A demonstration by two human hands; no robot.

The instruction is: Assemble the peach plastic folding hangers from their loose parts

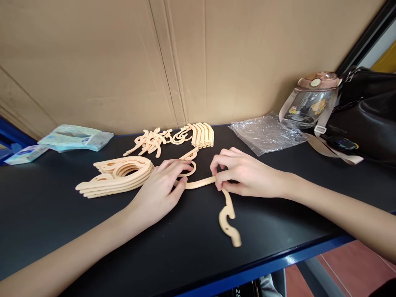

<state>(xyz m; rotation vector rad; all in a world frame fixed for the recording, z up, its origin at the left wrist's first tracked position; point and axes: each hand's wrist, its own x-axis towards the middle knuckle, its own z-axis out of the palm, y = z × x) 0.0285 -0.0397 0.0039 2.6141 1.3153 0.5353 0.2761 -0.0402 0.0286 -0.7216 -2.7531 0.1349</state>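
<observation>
My left hand (165, 181) is closed, with thumb and fingertips on a beige plastic hanger piece (201, 182) just above the black tabletop. My right hand (243, 173) pinches the other end of this piece. From beneath my right fingers a wavy beige hanger arm (227, 222) with a curved notch and a small hole reaches toward the table's front edge. Whether it is joined to the first piece is hidden by my fingers. A stack of beige hangers (117, 179) lies beside my left hand, partly covered by it.
Behind my hands lie a jumble of beige hooks (150, 142) and a row of hanger arms (202, 135). A clear plastic bag (269, 134), a strapped water bottle (311, 105) and a black bag (368, 115) are on the right. Tissue packs (76, 138) sit at the left.
</observation>
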